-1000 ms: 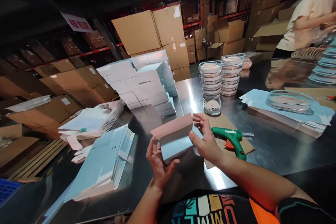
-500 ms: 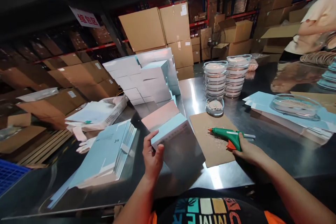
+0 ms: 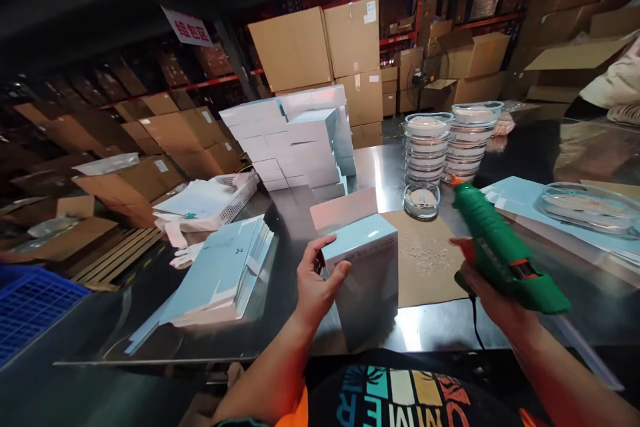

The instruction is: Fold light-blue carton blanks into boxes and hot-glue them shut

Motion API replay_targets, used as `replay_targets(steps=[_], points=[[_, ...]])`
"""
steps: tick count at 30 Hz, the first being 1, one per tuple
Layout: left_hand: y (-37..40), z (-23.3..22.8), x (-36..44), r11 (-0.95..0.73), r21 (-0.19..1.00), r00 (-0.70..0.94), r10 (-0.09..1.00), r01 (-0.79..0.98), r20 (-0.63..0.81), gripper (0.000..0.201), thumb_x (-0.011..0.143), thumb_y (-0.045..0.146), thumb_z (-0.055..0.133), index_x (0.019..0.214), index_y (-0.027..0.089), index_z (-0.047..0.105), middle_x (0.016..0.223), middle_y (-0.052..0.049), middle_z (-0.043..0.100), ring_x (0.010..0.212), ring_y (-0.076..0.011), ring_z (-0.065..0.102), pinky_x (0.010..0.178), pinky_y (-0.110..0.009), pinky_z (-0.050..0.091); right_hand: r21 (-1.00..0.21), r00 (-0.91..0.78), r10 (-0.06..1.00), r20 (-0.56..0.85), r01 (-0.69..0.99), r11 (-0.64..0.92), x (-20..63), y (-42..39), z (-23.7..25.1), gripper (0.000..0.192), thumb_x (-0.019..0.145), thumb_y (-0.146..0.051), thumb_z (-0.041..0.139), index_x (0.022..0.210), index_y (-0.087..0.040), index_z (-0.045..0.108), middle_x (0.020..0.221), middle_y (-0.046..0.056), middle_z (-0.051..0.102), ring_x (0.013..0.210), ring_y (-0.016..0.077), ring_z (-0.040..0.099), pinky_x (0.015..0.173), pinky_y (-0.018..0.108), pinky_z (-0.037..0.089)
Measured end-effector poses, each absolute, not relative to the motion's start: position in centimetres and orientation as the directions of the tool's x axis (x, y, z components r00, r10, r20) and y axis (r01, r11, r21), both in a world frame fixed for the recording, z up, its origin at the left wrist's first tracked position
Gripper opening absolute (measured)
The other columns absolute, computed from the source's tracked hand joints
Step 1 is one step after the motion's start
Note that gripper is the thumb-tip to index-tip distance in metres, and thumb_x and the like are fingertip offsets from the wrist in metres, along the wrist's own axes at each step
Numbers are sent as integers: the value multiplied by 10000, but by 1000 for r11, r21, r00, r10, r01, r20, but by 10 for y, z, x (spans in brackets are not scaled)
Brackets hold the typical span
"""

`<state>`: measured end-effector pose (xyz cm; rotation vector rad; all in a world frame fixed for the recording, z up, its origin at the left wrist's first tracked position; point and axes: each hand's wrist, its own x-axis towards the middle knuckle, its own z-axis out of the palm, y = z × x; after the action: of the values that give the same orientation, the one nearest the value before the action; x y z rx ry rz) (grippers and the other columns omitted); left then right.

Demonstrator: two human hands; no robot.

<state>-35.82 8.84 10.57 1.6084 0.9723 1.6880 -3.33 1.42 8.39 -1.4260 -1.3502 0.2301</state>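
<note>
My left hand (image 3: 320, 280) grips the upper left corner of a light-blue and white carton (image 3: 369, 273), thumb on the near face. The carton stands over the table with a pinkish flap (image 3: 345, 209) raised at its far side. My right hand (image 3: 493, 287) is wrapped round the handle of a green glue gun (image 3: 500, 240), raised off the table, its orange nozzle pointing up and away. A clear glue stick (image 3: 583, 350) sticks out of its rear. Under the gun's left side lies a brown cardboard sheet (image 3: 425, 260) dotted with dried glue bits.
Flat light-blue carton blanks (image 3: 220, 273) lie to the left, beside a white basket (image 3: 240, 197). White cartons (image 3: 305, 140) are stacked at the back. Clear round containers (image 3: 425, 147) stand in two stacks, a single container (image 3: 421, 201) before them. More blanks (image 3: 515, 197) lie right.
My right hand has lifted the glue gun off the cardboard sheet and tipped its nozzle upward. My left hand has turned the carton more upright. The head view has shifted left.
</note>
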Motion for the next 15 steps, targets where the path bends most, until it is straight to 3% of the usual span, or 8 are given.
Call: replay_targets(steps=[4, 7, 11, 15], points=[[83, 105, -352, -667, 716, -4, 731, 205, 682, 421, 826, 451, 874, 1165, 229, 760, 1005, -41, 748, 842, -179, 689, 742, -262, 528, -560, 70, 718, 692, 681, 473, -81, 9, 125, 80, 921, -328, 697, 879, -264, 722, 824, 40, 757, 733, 243, 731, 713, 373, 603], [83, 101, -349, -739, 628, 33, 654, 245, 756, 415, 840, 422, 866, 1187, 230, 744, 1033, -53, 750, 938, -208, 716, 824, -290, 562, -400, -144, 623, 769, 652, 644, -110, 15, 137, 141, 897, -242, 673, 784, -258, 590, 709, 14, 647, 644, 202, 634, 607, 334, 512], [82, 96, -346, -768, 592, 51, 620, 245, 783, 425, 839, 412, 867, 1188, 220, 719, 1041, -62, 743, 950, -219, 723, 845, -310, 587, -372, -223, 593, 774, 598, 710, -126, 31, 127, 165, 872, -287, 671, 779, -254, 539, 697, -2, 622, 633, 180, 600, 575, 307, 446], [78, 97, -347, -777, 564, 58, 600, 279, 798, 424, 848, 361, 860, 1225, 233, 716, 1060, -54, 745, 950, -201, 716, 852, -293, 576, -413, -153, 629, 762, 634, 654, -120, 37, 116, 139, 860, -311, 662, 775, -244, 575, 713, 6, 636, 652, 185, 610, 595, 310, 452]])
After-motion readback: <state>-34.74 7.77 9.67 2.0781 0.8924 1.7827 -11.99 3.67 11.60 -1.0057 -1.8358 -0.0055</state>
